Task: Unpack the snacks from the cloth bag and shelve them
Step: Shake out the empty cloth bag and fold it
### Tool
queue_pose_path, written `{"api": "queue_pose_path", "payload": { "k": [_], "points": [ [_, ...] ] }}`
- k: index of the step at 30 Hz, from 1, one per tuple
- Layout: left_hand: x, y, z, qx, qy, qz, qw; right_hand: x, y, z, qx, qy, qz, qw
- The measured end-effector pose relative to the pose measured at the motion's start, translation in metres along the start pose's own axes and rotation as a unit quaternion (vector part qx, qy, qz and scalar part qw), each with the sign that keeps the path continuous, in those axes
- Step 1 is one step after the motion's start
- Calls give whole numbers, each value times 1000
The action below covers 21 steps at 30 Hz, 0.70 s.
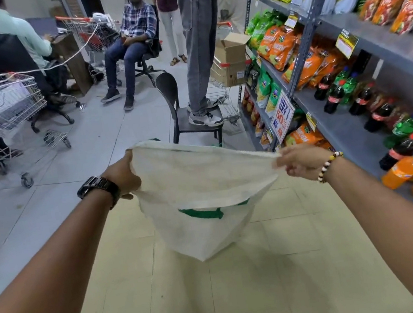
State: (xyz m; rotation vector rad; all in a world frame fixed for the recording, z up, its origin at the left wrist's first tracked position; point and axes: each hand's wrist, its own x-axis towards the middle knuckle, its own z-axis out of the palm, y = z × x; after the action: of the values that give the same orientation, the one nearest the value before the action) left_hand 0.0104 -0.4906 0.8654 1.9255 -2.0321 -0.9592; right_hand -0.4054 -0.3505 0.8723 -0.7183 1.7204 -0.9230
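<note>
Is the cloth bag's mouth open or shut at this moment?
Open: the left hand and right hand pull the rim of the cloth bag apart, baring its inner wall. Contents: cannot tell.

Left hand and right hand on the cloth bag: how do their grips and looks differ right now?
The left hand has a dark wristwatch at its wrist; the right hand has a beaded bracelet. The left hand grips a broad fold of the cloth bag at its rim, while the right hand pinches a narrow, stretched corner of that rim. Both hold the same rim, stretching the bag's mouth wide between them.
</note>
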Motion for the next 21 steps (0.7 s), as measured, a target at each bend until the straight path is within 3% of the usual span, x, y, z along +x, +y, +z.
{"api": "queue_pose_path", "payload": {
  "k": [3, 5, 9, 13, 17, 21],
  "points": [
    [2, 8, -11, 83, 63, 21, 994, 0, 9, 6, -247, 32, 20, 968],
    [6, 10, -17, 182, 111, 50, 976, -2, 5, 10, -289, 100, -4, 952],
    [14, 8, -20, 221, 139, 31, 965, 2, -8, 4, -163, 167, -31, 972],
    [27, 1, -22, 184, 146, 17, 972, 4, -12, 0, -60, 139, 41, 988],
    [39, -3, -26, 166, 150, 40, 974, 0, -22, -7, -19, 109, 20, 994],
    [48, -8, -31, 90, 158, 34, 983, 1, -24, -10, 144, 51, 37, 988]
  ]
}}
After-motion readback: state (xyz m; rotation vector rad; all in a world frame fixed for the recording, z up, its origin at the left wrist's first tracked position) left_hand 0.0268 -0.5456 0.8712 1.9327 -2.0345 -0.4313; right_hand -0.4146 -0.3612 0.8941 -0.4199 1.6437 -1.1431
